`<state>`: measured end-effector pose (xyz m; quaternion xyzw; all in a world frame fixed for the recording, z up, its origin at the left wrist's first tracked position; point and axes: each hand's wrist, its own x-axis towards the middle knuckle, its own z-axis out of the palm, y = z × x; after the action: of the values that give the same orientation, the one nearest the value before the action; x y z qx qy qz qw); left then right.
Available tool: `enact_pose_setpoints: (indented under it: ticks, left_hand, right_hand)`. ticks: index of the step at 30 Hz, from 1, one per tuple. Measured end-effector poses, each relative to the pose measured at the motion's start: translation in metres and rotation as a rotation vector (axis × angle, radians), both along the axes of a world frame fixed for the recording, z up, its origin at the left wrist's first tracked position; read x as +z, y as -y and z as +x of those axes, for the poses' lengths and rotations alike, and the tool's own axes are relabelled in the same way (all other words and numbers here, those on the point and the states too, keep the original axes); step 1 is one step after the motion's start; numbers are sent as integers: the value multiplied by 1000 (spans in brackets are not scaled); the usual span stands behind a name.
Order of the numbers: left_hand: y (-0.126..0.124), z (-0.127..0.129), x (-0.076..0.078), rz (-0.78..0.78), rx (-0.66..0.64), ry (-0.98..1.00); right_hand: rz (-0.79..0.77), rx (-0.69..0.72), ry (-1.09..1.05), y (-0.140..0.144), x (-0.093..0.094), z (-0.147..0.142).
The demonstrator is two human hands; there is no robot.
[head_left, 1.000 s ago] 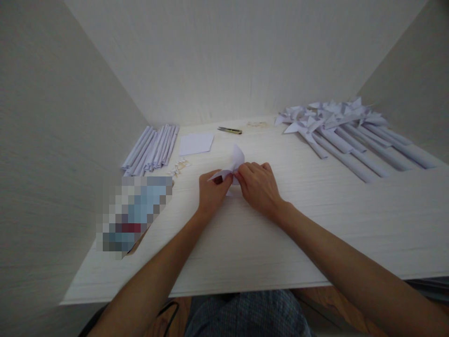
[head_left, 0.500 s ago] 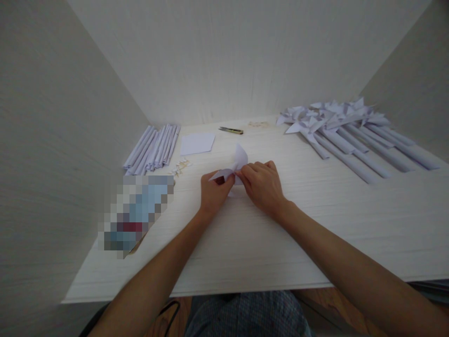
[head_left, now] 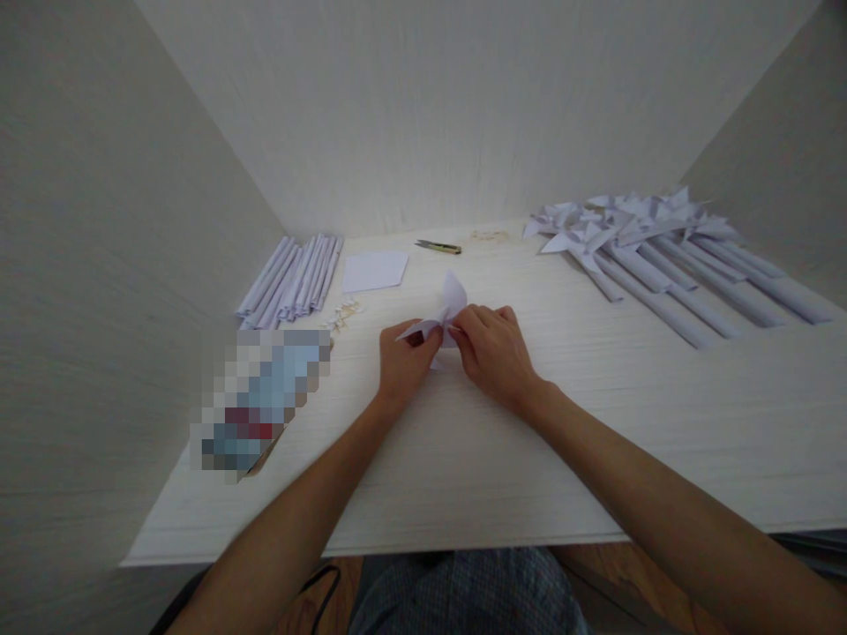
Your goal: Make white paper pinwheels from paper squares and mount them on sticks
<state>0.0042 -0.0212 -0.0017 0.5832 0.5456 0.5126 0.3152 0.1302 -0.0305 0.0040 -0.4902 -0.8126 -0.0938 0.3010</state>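
A white paper pinwheel point(head_left: 453, 296) with curled blades is held up over the middle of the table. My left hand point(head_left: 405, 357) grips it from the left, thumb pressed near its centre. My right hand point(head_left: 496, 348) is closed at the right side of that centre, thumb and forefinger pinched together. A thin pale bit shows at the right fingertips, too small to make out. Part of the pinwheel is hidden behind my fingers.
Rolled paper tubes point(head_left: 291, 278) lie at the back left, beside flat paper squares point(head_left: 375, 271) and a pile of small pale pieces point(head_left: 344, 313). Thread snips point(head_left: 438, 247) lie at the back. Finished paper pinwheels point(head_left: 622, 229) on tubes are heaped right. A blurred-out object point(head_left: 271, 397) lies left.
My right fingertips have shifted slightly at the pinwheel's centre, and a thin pale bit now shows between them. My left hand keeps its grip. The view has moved a little.
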Motion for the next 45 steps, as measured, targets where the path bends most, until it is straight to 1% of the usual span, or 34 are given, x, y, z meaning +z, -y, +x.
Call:
enact_pose_setpoints:
  ticks: [6, 10, 17, 22, 25, 29, 33, 38, 42, 45]
  left_hand:
    - [2, 1, 2, -16, -22, -22]
    - [3, 1, 2, -25, -28, -16]
    - [3, 1, 5, -22, 3, -43]
    - [1, 1, 5, -47, 23, -15]
    - [1, 0, 4, -47, 20, 3]
    - [1, 0, 4, -59, 26, 19]
    - [0, 0, 1, -44, 24, 34]
    - [-1, 0, -1, -47, 12, 63]
    - [-1, 0, -1, -52, 5, 51]
    - [-1, -1, -1, -48, -3, 50]
  right_hand:
    - [-3, -60, -3, -1, -2, -1]
    - [-6, -63, 2, 1, -1, -3]
    - [-71, -3, -68, 1, -1, -2]
    - [-168, 51, -254, -4, -7, 1]
    - [-192, 83, -351, -7, -9, 3]
    - [-219, 123, -460, -10, -8, 4]
    - [-289, 171, -553, -12, -7, 5]
    - [-323, 218, -567, -13, -8, 6]
    - [-323, 209, -561, -13, -8, 6]
    - [-361, 197, -566, -12, -7, 6]
